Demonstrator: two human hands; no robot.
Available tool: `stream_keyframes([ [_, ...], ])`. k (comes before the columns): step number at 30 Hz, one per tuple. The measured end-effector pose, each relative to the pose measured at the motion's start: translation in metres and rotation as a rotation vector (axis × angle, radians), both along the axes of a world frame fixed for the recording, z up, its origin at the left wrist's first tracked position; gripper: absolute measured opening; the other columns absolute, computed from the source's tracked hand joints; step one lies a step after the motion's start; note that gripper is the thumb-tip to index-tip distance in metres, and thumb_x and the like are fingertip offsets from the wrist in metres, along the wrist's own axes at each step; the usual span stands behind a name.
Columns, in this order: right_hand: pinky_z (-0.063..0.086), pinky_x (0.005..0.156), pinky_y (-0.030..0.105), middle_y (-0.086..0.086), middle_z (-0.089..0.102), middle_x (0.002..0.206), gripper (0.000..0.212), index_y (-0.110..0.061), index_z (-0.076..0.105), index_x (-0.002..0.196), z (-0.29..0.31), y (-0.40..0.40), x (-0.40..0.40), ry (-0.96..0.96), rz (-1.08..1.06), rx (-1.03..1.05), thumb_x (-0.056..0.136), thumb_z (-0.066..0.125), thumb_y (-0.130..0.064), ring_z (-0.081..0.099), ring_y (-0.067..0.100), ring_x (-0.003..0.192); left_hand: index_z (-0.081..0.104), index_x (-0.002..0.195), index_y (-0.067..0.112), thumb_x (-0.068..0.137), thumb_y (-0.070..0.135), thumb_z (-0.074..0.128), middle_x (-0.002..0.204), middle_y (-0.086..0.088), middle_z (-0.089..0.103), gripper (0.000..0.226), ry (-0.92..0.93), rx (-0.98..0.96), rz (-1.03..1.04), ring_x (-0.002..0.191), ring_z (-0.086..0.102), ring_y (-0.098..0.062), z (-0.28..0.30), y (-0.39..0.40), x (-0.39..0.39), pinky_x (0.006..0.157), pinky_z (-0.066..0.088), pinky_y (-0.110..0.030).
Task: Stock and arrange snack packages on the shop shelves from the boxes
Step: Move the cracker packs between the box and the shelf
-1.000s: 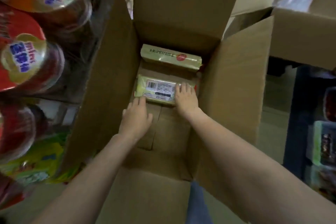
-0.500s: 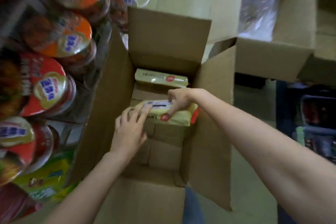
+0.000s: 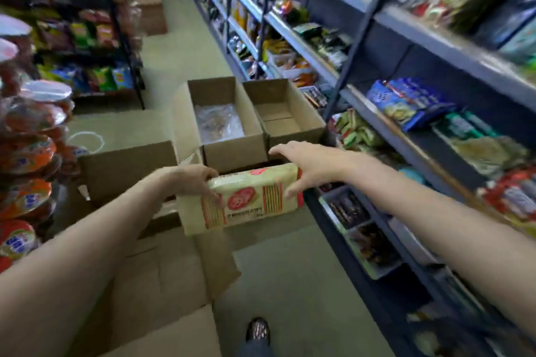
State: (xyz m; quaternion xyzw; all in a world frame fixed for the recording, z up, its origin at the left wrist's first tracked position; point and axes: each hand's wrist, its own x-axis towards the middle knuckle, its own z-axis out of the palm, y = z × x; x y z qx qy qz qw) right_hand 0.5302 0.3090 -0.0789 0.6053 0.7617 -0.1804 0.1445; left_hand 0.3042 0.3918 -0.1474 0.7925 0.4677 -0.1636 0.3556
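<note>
Snack package [image 3: 246,200], pale yellow with red stripes and a round red mark, is in the air between the two hands, above the near cardboard box [image 3: 162,275] and in front of the right-side shelves [image 3: 385,136]. The left hand [image 3: 193,182] grips its left end, fingers curled over the top edge and onto the front face. The right hand [image 3: 307,165] is on its right end: the thumb presses on the front face and the fingers are almost straight, spread over the top corner, so this hand is quite wide and more supports than clamps. The package lies long side across, a little tilted, its right end higher.

Both forearms are bare and stretched forward from the bottom corners of the view; the right arm comes in along the shelf side, the left one over the near box.

Behind the package, two open boxes stand side by side on the floor and touch each other: the left box [image 3: 229,151] has clear plastic film inside, the right box [image 3: 293,130] shows only its bottom. On the left side stand stacked cup noodle tubs [image 3: 26,159] with orange and red lids. The green floor [image 3: 290,284] makes a narrow free lane between the boxes and the shelves, and a dark shoe [image 3: 257,331] stands in it. The shelf edges are near the right forearm. The picture is blurred at the right, so the goods there I cannot name.
</note>
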Motion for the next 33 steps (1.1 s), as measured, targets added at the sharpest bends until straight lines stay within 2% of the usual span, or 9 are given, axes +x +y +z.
stream_keyframes([
  [4, 0.022, 0.112, 0.051, 0.014, 0.013, 0.155, 0.108, -0.021, 0.009, 0.149, 0.003, -0.086, 0.035, -0.376, 0.067, 0.357, 0.069, 0.075, -0.05, 0.017, 0.033, 0.141, 0.056, 0.12, 0.019, 0.079, 0.028, 0.073, 0.103, -0.001, 0.07, 0.045, -0.073, -0.188, -0.121, 0.088, 0.07, -0.015, 0.053, -0.012, 0.075, 0.084, 0.056, -0.036],
  [8, 0.042, 0.097, 0.053, 0.02, 0.053, 0.128, 0.126, -0.013, 0.03, 0.14, 0.003, -0.142, 0.078, -0.418, -0.138, 0.674, 0.034, 0.088, -0.051, 0.053, 0.039, 0.115, 0.052, 0.115, 0.023, 0.078, 0.031, 0.072, 0.103, -0.001, 0.071, 0.042, -0.062, -0.369, -0.308, 0.087, 0.07, -0.012, 0.111, -0.034, 0.149, 0.081, 0.056, -0.029],
  [11, 0.044, 0.095, 0.049, 0.017, 0.05, 0.118, 0.121, -0.012, 0.035, 0.138, 0.015, -0.177, 0.119, -0.5, -0.192, 0.796, 0.036, 0.086, -0.053, 0.056, 0.035, 0.105, 0.051, 0.122, 0.02, 0.061, 0.043, 0.081, 0.112, -0.002, 0.069, 0.072, -0.02, -0.37, -0.447, 0.102, 0.066, -0.018, 0.135, -0.054, 0.206, 0.097, 0.049, -0.038],
  [13, 0.04, 0.095, 0.049, 0.015, 0.046, 0.115, 0.114, -0.011, 0.035, 0.135, 0.025, -0.195, 0.15, -0.564, -0.242, 0.876, 0.039, 0.086, -0.046, 0.055, 0.034, 0.1, 0.047, 0.125, 0.023, 0.069, 0.044, 0.078, 0.119, 0.0, 0.063, 0.066, -0.057, -0.083, -0.503, 0.105, 0.062, -0.015, 0.138, -0.068, 0.246, 0.1, 0.046, -0.035],
  [16, 0.042, 0.093, 0.049, 0.015, 0.048, 0.111, 0.105, -0.011, 0.042, 0.13, 0.039, -0.221, 0.201, -0.668, -0.361, 0.949, 0.039, 0.087, -0.039, 0.051, 0.034, 0.097, 0.045, 0.132, 0.022, 0.081, 0.033, 0.07, 0.127, 0.002, 0.054, 0.057, -0.348, 0.368, -0.554, 0.115, 0.052, -0.019, 0.14, -0.091, 0.304, 0.1, 0.041, -0.031],
  [18, 0.046, 0.089, 0.047, 0.015, 0.049, 0.11, 0.107, -0.011, 0.044, 0.129, 0.047, -0.243, 0.232, -0.719, -0.427, 0.963, 0.038, 0.089, -0.043, 0.049, 0.033, 0.096, 0.047, 0.13, 0.023, 0.081, 0.029, 0.07, 0.127, 0.0, 0.052, 0.055, -0.524, 0.451, -0.568, 0.118, 0.048, -0.022, 0.138, -0.108, 0.335, 0.099, 0.039, -0.032],
  [23, 0.047, 0.089, 0.05, 0.016, 0.041, 0.115, 0.112, -0.014, 0.037, 0.131, 0.063, -0.285, 0.291, -0.805, -0.455, 0.977, 0.038, 0.089, -0.049, 0.042, 0.035, 0.101, 0.029, 0.142, 0.029, 0.082, 0.045, 0.064, 0.142, 0.002, 0.038, 0.072, -0.485, 0.738, -0.708, 0.128, 0.033, -0.025, 0.131, -0.139, 0.406, 0.105, 0.031, -0.042],
  [28, 0.044, 0.085, 0.047, 0.018, 0.047, 0.117, 0.107, -0.017, 0.035, 0.135, 0.107, -0.321, 0.339, -0.881, -0.603, 1.122, 0.045, 0.089, -0.038, 0.043, 0.035, 0.1, 0.046, 0.122, 0.015, 0.079, 0.022, 0.048, 0.12, -0.012, 0.054, 0.045, -1.084, 1.031, -0.575, 0.107, 0.048, -0.03, 0.152, -0.166, 0.455, 0.084, 0.044, -0.046],
  [33, 0.038, 0.088, 0.05, 0.02, 0.042, 0.122, 0.096, -0.025, 0.039, 0.137, 0.156, -0.339, 0.374, -0.964, -0.602, 1.23, 0.056, 0.086, -0.043, 0.041, 0.038, 0.106, 0.044, 0.113, 0.012, 0.075, 0.018, 0.036, 0.116, -0.013, 0.051, 0.039, -1.373, 1.113, -0.438, 0.1, 0.041, -0.026, 0.187, -0.165, 0.497, 0.08, 0.043, -0.046],
])
